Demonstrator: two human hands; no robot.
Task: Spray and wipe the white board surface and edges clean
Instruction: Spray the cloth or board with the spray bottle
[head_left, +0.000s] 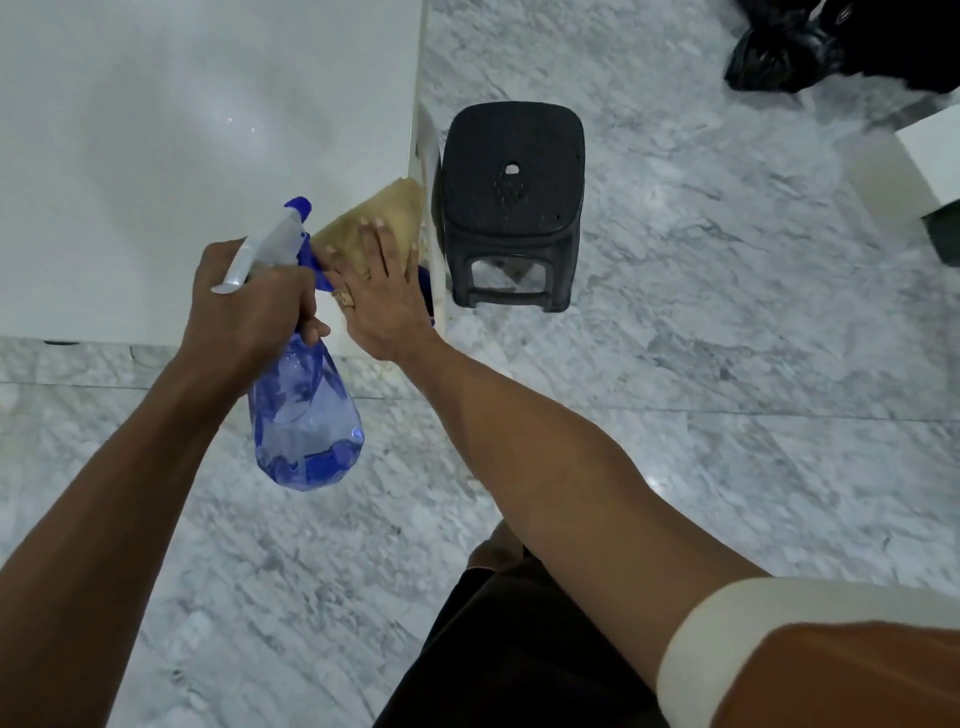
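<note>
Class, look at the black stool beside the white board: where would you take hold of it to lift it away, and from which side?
Grip the black stool by the far rim of its seat, fingers curling under the edge, coming from above on the open floor side. It stands upright, and its left side sits close against the white board, leaving little room there.

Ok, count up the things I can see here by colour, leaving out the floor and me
Blue: 1, spray bottle
Tan: 1, cloth
White: 1, board
Black: 2, stool and bag
Total: 5
</note>
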